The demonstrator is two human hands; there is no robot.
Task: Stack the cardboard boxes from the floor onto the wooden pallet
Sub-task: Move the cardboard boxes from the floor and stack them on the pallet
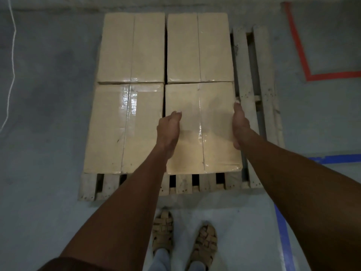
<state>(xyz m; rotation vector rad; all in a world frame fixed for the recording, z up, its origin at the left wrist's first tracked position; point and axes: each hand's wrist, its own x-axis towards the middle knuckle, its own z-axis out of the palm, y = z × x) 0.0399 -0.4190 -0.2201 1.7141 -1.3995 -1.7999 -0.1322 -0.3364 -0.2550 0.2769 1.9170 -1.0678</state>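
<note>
Several taped cardboard boxes lie flat on the wooden pallet [264, 98]. The near right box [207, 106] sits between my hands. My left hand [169, 128] hovers at its left edge with relaxed, slightly bent fingers, palm turned inward. My right hand [239, 124] lies flat against the box's right side, fingers straight and pointing away from me. Beside it is the near left box [125, 130]. Behind stand the far left box [130, 47] and the far right box [199, 47], all packed close together.
Bare pallet slats show along the right side and front edge. My sandalled feet [184, 241] stand on grey floor just before the pallet. Red tape [297, 45] marks the floor at the back right, blue tape [282, 227] at the right, and a white cord [12, 55] runs along the left.
</note>
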